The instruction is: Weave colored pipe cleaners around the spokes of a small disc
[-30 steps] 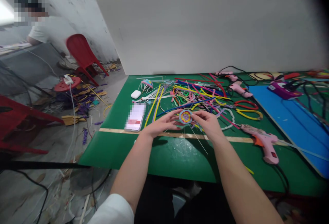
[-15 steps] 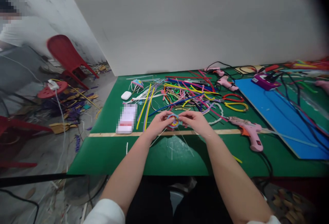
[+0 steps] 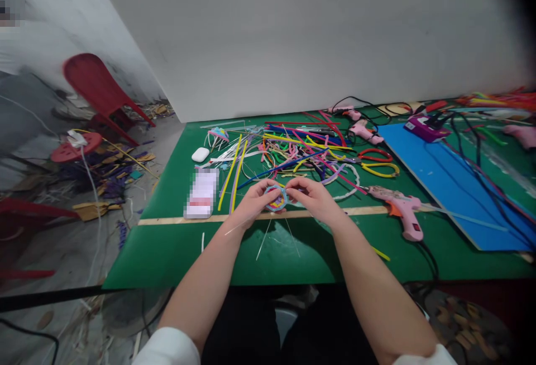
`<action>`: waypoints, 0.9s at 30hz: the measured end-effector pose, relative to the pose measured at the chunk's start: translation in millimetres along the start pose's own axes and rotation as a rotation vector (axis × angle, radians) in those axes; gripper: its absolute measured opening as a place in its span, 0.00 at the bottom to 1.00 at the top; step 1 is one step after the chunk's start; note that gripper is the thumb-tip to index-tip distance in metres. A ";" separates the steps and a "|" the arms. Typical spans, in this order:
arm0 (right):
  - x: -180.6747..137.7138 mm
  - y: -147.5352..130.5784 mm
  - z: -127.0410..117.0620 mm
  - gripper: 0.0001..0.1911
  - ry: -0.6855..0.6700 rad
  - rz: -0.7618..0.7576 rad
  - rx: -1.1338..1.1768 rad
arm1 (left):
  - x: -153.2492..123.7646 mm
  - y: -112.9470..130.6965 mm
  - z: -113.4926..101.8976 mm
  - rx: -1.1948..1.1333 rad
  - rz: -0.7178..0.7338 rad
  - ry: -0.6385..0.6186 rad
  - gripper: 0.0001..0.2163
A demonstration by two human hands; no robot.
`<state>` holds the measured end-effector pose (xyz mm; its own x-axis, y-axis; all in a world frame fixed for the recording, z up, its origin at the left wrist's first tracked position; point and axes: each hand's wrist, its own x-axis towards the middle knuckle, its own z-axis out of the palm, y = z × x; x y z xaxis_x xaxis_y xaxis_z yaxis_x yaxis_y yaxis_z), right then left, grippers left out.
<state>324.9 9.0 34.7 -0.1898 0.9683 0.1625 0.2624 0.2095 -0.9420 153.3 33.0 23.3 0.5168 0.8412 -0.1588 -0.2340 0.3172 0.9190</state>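
Note:
A small round woven disc [image 3: 276,200] of blue, yellow and red pipe cleaners hangs just above the green table [image 3: 167,248], with thin white wires trailing down from it. My left hand [image 3: 253,204] pinches its left edge and my right hand [image 3: 315,200] pinches its right edge. Both hands have their fingers closed on it. Just behind them lies a tangled heap of coloured pipe cleaners [image 3: 301,155].
A phone [image 3: 201,200] and a white earbud case [image 3: 200,154] lie to the left. A pink glue gun [image 3: 400,209] lies to the right, more glue guns [image 3: 363,129] behind, beside a blue board [image 3: 444,181]. A white panel [image 3: 314,35] backs the table. A red chair [image 3: 94,89] stands left.
The disc has tilted from facing me to more edge-on while both hands kept hold of it. The head camera has swung to the right, so everything has shifted left in view.

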 end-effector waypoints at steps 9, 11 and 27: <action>-1.9 -3.0 -0.7 0.04 0.095 -0.337 -0.353 | -2.2 6.4 1.2 0.161 0.125 0.027 0.09; -2.9 -5.4 -1.5 0.04 0.086 -0.321 -0.356 | -2.0 6.5 1.3 0.212 0.159 0.052 0.08; -1.4 -2.4 6.9 0.13 0.019 -0.001 0.017 | 4.1 0.7 -1.7 0.246 0.306 0.309 0.10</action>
<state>318.0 6.2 34.6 -0.1720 0.9706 0.1687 0.2465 0.2082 -0.9465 153.8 37.4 22.6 0.1780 0.9818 0.0657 -0.1162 -0.0453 0.9922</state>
